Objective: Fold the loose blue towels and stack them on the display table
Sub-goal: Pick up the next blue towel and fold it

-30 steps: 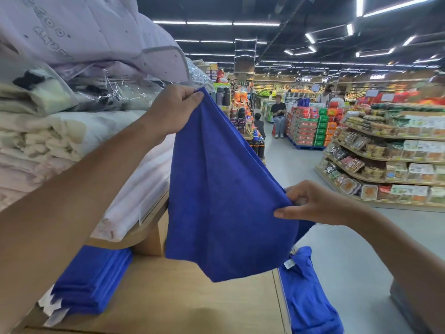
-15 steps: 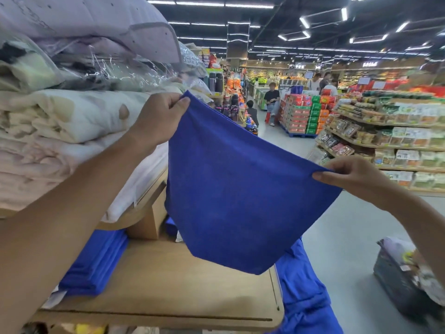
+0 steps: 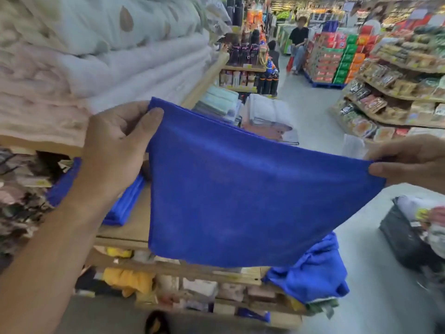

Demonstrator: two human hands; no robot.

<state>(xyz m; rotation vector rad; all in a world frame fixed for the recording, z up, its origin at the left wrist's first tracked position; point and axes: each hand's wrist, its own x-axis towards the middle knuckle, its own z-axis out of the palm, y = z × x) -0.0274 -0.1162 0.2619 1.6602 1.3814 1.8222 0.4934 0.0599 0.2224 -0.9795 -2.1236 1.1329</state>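
The blue towel hangs spread in the air in front of the bench, held by its two upper corners and clear of the bench top. Its top edge slopes down from the left corner to the right corner, and its lower edge hangs level with the bench's front edge.

The left hand pinches the upper left corner. Its thumb lies flat on the near face of the cloth, and the fingers are curled behind, mostly hidden by the towel. The back of this hand faces the camera, and the bare forearm runs up from the lower left across the bench's left part.

The right hand pinches the upper right corner out past the bench's right end, over the aisle floor. The thumb tip presses the near face and the fingers close on the far side. This hand is lower than the left one, and the cloth is drawn fairly taut between the two.

A stack of folded blue towels lies on the bench top behind the left wrist, partly covered by it. A heap of loose blue towels is bunched at the bench's right end, below the held towel's lower corner. Stacked pale bedding fills the shelf above the bench's left side.
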